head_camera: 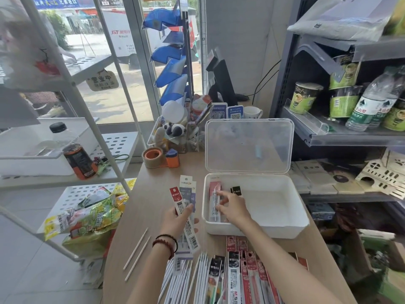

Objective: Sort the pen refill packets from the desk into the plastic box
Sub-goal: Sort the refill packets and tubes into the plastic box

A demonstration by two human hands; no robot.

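Observation:
A white plastic box (282, 222) stands open on the wooden desk, its clear lid (249, 145) tilted up behind it. My right hand (232, 207) reaches into the box's left end and pinches a long white refill packet (213, 207) lying there beside a pink packet (213, 186) and a black one (236, 190). My left hand (177, 220) hovers left of the box and grips a fan of several refill packets (186, 194), red, purple and white. Many more packets (236, 273) lie spread along the desk's near edge.
A tape dispenser (153, 157) and an orange sharpener (172, 159) sit behind my left hand. Two thin white sticks (137, 253) lie at the desk's left edge. A clear organiser with toys (173, 132) stands farther back. Shelving flanks both sides.

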